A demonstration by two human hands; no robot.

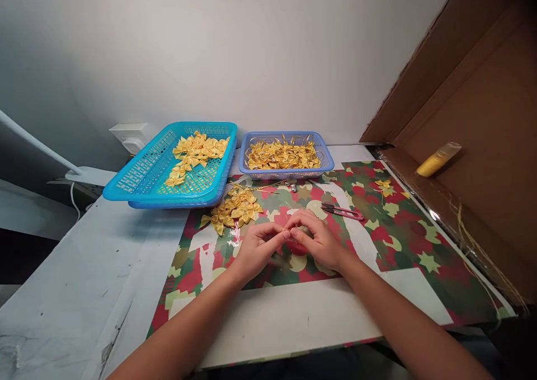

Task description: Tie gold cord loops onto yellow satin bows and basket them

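Note:
Over the patterned mat (pixel 403 245), my left hand (pixel 262 245) and my right hand (pixel 316 240) meet with fingertips pinched together. Whatever lies between the fingertips is too small to make out. A pile of yellow ribbon bows (pixel 235 209) lies just beyond my left hand. Pink-handled thread snips (pixel 343 212) rest past my right hand, not touched by it. A single yellow bow (pixel 383 186) lies farther right on the mat.
At the back left, a turquoise basket (pixel 145 167) of bows sits on a blue one. Beside it stands a purple basket (pixel 285 173) with bows and golden cords. A cardboard panel (pixel 486 100) borders the right, near a yellow tube (pixel 438 159) and loose threads (pixel 482 262).

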